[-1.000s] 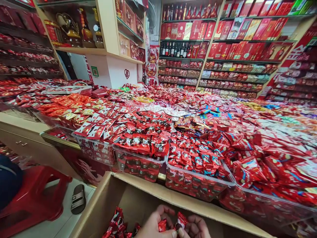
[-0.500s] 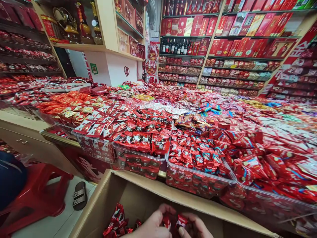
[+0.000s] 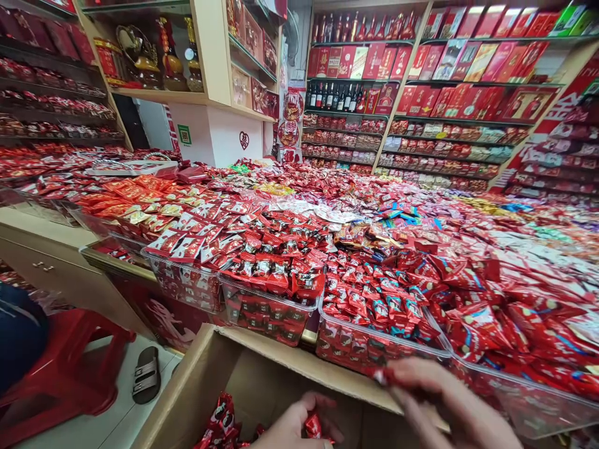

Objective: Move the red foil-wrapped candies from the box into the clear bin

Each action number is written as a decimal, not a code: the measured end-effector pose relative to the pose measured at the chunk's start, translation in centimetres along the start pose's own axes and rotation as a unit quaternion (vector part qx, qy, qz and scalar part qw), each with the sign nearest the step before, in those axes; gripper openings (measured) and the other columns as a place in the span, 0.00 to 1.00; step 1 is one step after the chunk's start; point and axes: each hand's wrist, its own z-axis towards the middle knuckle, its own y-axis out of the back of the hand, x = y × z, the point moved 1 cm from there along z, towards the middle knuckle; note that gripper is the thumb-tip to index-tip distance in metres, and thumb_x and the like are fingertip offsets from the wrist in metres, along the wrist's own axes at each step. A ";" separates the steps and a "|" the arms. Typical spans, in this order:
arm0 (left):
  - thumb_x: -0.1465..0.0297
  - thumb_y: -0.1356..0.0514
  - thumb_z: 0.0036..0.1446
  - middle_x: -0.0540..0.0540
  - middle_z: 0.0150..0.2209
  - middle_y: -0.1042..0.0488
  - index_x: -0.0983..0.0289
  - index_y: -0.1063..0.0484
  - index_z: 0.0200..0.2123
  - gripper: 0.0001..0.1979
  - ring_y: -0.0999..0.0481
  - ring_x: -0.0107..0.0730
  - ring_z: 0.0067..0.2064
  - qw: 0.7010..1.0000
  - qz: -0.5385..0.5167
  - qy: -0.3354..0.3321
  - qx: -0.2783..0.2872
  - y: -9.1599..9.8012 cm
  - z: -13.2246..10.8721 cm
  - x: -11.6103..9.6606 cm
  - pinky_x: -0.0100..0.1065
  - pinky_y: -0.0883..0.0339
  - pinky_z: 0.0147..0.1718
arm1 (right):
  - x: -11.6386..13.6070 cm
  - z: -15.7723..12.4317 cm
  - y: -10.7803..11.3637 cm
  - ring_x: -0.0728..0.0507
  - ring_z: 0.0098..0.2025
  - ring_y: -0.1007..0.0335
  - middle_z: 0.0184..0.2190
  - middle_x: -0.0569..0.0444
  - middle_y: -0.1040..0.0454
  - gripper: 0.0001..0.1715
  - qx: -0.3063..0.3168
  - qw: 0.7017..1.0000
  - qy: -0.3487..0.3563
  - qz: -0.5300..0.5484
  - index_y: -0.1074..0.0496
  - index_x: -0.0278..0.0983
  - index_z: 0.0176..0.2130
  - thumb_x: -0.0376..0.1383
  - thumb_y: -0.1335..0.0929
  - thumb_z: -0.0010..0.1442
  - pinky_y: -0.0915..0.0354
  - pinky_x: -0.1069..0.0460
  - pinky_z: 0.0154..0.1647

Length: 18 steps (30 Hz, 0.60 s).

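Inside the cardboard box (image 3: pixel 299 362) at the bottom, my left hand (image 3: pixel 294 424) has its fingers curled round a red-wrapped candy (image 3: pixel 312 426). More red-wrapped candies (image 3: pixel 221 419) lie in the box to the left of it. My right hand (image 3: pixel 440 393), smeared by motion, is over the box's far edge and pinches a small red-wrapped candy (image 3: pixel 382 375) at its fingertips. Just beyond that hand stands a clear plastic bin (image 3: pixel 374 340) heaped with small red candies (image 3: pixel 365 287).
Clear bins of red packets (image 3: pixel 266 312) line the display's front edge. Larger red packets (image 3: pixel 486 324) fill the right side. On the floor at left are a red plastic stool (image 3: pixel 79 368), a sandal (image 3: pixel 146 375) and part of a person in dark clothing (image 3: pixel 21 330). Shelves (image 3: pixel 360 81) stand behind.
My right hand has lifted up and right, out of the box toward the bin, with a candy in its fingers. My left hand stays in the box. The view has shifted slightly.
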 end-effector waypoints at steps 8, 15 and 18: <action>0.64 0.38 0.41 0.52 0.30 0.29 0.66 0.40 0.38 0.22 0.33 0.22 0.29 0.998 0.041 -0.031 0.038 1.5 0.2 0.9 0.27 0.47 0.30 | 1.6 9.3 -1.6 0.47 0.26 0.34 0.24 0.56 0.27 0.06 0.148 0.948 0.080 -0.271 0.31 0.39 0.26 0.36 0.37 0.49 0.41 0.55 0.27; 0.59 0.36 0.35 0.50 0.27 0.31 0.65 0.37 0.35 0.25 0.34 0.21 0.28 0.998 0.019 -0.034 0.047 2.3 1.1 2.5 0.27 0.48 0.29 | 1.0 10.1 -2.9 0.48 0.22 0.36 0.20 0.57 0.28 0.05 0.191 0.918 0.038 -0.345 0.32 0.39 0.23 0.35 0.37 0.47 0.45 0.55 0.23; 0.58 0.36 0.34 0.50 0.27 0.32 0.66 0.36 0.35 0.25 0.35 0.21 0.28 0.998 0.020 -0.028 0.053 2.3 1.2 3.0 0.27 0.47 0.30 | 0.9 10.5 -2.8 0.48 0.24 0.35 0.21 0.57 0.28 0.05 0.200 0.924 0.039 -0.324 0.32 0.38 0.24 0.34 0.37 0.47 0.45 0.56 0.24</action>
